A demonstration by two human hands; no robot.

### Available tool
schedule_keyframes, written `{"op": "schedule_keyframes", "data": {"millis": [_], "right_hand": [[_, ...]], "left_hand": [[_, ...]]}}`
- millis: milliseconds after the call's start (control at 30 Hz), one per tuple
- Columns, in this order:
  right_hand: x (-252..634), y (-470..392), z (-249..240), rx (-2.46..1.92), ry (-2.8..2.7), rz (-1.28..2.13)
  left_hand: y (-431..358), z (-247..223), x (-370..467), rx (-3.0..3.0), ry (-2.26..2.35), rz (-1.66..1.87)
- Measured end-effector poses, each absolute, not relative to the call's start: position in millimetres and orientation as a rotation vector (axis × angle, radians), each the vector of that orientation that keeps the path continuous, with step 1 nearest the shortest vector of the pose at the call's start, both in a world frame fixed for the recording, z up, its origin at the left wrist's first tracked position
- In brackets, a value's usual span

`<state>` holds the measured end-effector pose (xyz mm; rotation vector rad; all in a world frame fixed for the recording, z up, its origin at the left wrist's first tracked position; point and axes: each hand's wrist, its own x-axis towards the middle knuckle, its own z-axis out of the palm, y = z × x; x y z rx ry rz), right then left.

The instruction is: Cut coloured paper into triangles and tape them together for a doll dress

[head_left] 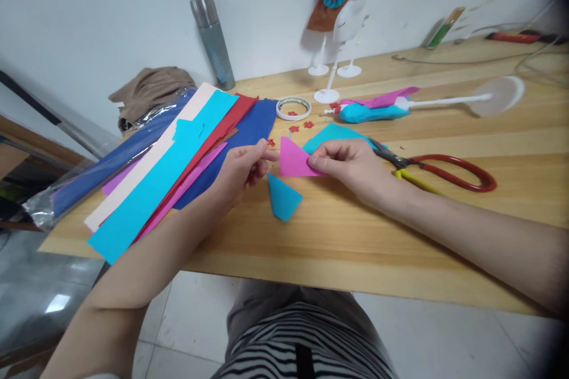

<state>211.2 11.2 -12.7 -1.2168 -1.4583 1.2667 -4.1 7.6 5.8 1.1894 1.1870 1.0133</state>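
My right hand (349,163) pinches a folded-looking piece of pink paper (293,157) by its right end, thumb on top. At the paper's left edge is my left hand (249,169), index finger stretched towards it and thumb apart from the sheet; the other fingers curl in. Whether that fingertip touches the edge I cannot tell. Just below lies a small blue cut piece of paper (285,198). A larger blue piece of paper (331,135) sits behind my right hand, partly hidden by it. Red-handled scissors (453,169) rest beyond my right wrist.
Strips of coloured paper (164,180) are stacked on the left. A tape roll (293,109) and several red paper flowers (308,125) lie mid-table. A blue-and-pink wrapped figure on a stand (376,109) lies sideways. Behind are white stands (326,95) and a thermos (213,41).
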Motion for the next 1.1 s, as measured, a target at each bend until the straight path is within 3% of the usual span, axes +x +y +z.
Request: {"op": "schedule_keyframes", "data": {"millis": [867, 1100], "right_hand": [[210.8, 9.7, -11.4, -1.282, -1.448, 1.313], [218.6, 16.3, -10.8, -1.303, -1.533, 1.518]], "left_hand": [[10.3, 2.6, -3.8, 1.091, 1.329, 1.044], [9.7, -0.1, -3.2, 1.117, 1.329, 1.018]]}}
